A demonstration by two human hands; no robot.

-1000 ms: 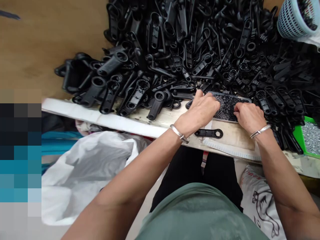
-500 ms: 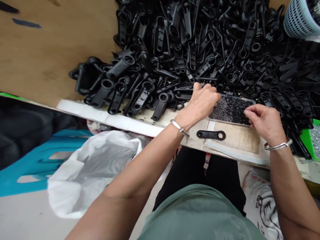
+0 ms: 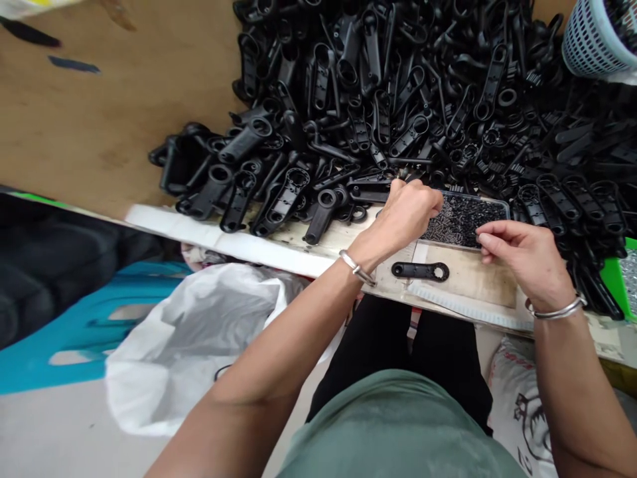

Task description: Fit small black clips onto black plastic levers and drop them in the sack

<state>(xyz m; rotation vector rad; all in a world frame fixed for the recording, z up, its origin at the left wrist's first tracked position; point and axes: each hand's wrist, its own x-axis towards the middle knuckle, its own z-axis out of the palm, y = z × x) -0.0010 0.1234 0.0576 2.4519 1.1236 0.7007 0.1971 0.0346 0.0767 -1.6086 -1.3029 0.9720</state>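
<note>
My left hand point(image 3: 413, 206) is closed at the left end of a clear shallow box point(image 3: 508, 211); its fingertips point away and whatever they hold is hidden. Small dark parts point(image 3: 455, 216) fill the box. At the box's front right corner my right hand point(image 3: 522, 252) has thumb and forefinger pinched together; anything between them is too small to name. A black plastic handle-shaped piece point(image 3: 418, 271) with a toothed ring at its right end lies flat on the table edge, below and between my hands, touched by neither.
A big heap of similar black plastic pieces point(image 3: 368, 86) covers the table behind the box. A light blue basket point(image 3: 592, 40) stands back right, a green tray point(image 3: 614, 285) at the right. A white sack point(image 3: 144, 372) hangs open below the table's left front.
My right hand has shifted slightly left along the box's front edge. My left hand has come a little nearer to me. The black piece on the table edge stays put.
</note>
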